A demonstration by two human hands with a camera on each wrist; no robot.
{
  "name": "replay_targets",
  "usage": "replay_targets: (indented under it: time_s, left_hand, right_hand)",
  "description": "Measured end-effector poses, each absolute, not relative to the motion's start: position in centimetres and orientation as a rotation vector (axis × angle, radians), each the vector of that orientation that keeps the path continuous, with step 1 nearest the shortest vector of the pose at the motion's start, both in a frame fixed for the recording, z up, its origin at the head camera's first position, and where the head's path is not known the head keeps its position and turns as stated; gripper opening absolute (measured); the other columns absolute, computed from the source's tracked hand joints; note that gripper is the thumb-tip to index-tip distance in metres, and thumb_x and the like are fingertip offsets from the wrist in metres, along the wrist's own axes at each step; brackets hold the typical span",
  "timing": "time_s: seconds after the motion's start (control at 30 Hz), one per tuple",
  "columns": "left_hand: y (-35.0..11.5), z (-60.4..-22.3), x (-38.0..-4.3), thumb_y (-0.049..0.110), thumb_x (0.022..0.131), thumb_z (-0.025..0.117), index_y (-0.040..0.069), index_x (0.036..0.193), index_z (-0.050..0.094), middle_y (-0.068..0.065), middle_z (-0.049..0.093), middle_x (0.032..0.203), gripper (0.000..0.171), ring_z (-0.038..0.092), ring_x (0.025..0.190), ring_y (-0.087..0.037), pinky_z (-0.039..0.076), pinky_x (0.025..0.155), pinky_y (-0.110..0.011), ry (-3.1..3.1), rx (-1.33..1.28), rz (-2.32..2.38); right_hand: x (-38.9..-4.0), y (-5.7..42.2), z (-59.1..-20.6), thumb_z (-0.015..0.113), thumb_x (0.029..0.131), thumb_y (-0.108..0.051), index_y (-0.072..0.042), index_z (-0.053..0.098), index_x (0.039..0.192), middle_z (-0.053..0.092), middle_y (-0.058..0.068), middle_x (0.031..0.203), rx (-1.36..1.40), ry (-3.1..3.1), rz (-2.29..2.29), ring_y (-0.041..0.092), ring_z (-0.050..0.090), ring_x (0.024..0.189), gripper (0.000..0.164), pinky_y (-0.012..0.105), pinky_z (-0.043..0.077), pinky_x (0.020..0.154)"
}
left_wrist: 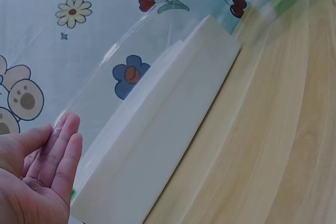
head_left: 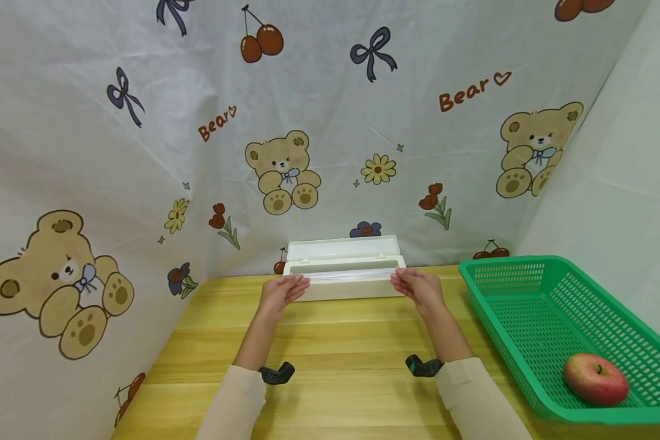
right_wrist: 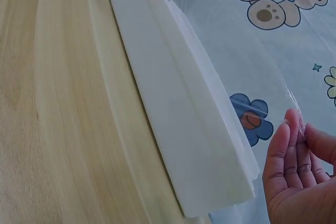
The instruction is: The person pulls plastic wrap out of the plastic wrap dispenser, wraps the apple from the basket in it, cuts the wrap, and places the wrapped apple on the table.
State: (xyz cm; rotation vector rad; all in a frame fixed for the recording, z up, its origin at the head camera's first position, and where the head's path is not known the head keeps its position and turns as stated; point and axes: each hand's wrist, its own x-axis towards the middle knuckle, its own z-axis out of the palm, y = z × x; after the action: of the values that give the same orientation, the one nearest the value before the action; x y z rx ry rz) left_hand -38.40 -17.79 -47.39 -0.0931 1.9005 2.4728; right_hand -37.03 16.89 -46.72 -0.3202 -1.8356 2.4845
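Film (left_wrist: 113, 50) stretches clear and thin above the front of a white box (head_left: 352, 290), drawn out between two hands; its edge runs as a shiny line from one to the other in the left wrist view. Left hand (head_left: 282, 294) pinches one end of that edge between thumb and fingers, near the box's left front corner; right hand (head_left: 420, 290) pinches the other end likewise, by the right front corner; both grips narrow, hands well apart, about a box length. Box sits lengthwise at the far side of the wooden table (head_left: 335, 348), near the backdrop; lid (head_left: 343, 249) open, tilted back behind it. Backdrop (head_left: 330, 91) pale, printed with bears, bows, cherries, flowers and the word "Bear"; it rises behind the table and along the left. Basket (head_left: 519, 324) green, slatted, on the right of the table; one apple (head_left: 596, 379), red and yellowish, lies inside at the near end, stem up. Sleeves (head_left: 231, 397) light beige, ending short of the wrists; a small black device (head_left: 277, 373) on the inner side of each forearm, at the cuff.
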Motion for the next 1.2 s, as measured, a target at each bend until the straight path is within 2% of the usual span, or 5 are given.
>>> replay_targets:
  time_s: [0.4, 0.9, 1.13, 1.2]
  left_hand:
    - [-18.2, -46.4, -38.0, 0.009, 0.100, 0.064, -0.016, 0.126, 0.059, -0.017, 0.076, 0.106, 0.036, 0.075, 0.096, -0.022, 0.058, 0.089, -0.035, 1.870, -0.003, 2.483]
    - [-18.5, -45.7, -37.3, 0.010, 0.097, 0.069, -0.011, 0.116, 0.068, -0.019, 0.076, 0.104, 0.028, 0.076, 0.094, -0.024, 0.060, 0.084, -0.033, 1.898, 0.070, 2.512]
    - [-18.6, -45.5, -37.1, 0.009, 0.097, 0.069, -0.016, 0.121, 0.064, -0.017, 0.076, 0.102, 0.035, 0.075, 0.095, -0.025, 0.059, 0.085, -0.034, 1.899, 0.156, 2.527]
    - [-18.7, -45.5, -37.1, 0.009, 0.098, 0.068, -0.018, 0.123, 0.061, -0.016, 0.077, 0.101, 0.038, 0.075, 0.095, -0.024, 0.059, 0.086, -0.035, 1.905, 0.187, 2.527]
  right_hand:
    - [-36.4, 17.1, -45.5, 0.066, 0.100, -0.011, 0.014, 0.057, 0.132, 0.076, 0.000, 0.085, -0.267, -1.880, 2.447, 0.012, 0.075, 0.077, 0.041, 0.026, 0.061, 0.075]
    - [-35.4, 17.3, -44.3, 0.067, 0.099, -0.011, 0.013, 0.060, 0.126, 0.077, 0.000, 0.085, -0.199, -1.912, 2.424, 0.013, 0.075, 0.078, 0.036, 0.026, 0.061, 0.076]
    - [-34.9, 17.6, -43.9, 0.066, 0.099, -0.011, 0.017, 0.059, 0.126, 0.077, 0.000, 0.083, -0.131, -1.906, 2.427, 0.012, 0.075, 0.076, 0.039, 0.025, 0.061, 0.074]
    - [-34.7, 17.6, -43.7, 0.066, 0.099, -0.010, 0.013, 0.065, 0.119, 0.077, 0.001, 0.082, -0.111, -1.885, 2.441, 0.013, 0.075, 0.075, 0.030, 0.025, 0.061, 0.073]
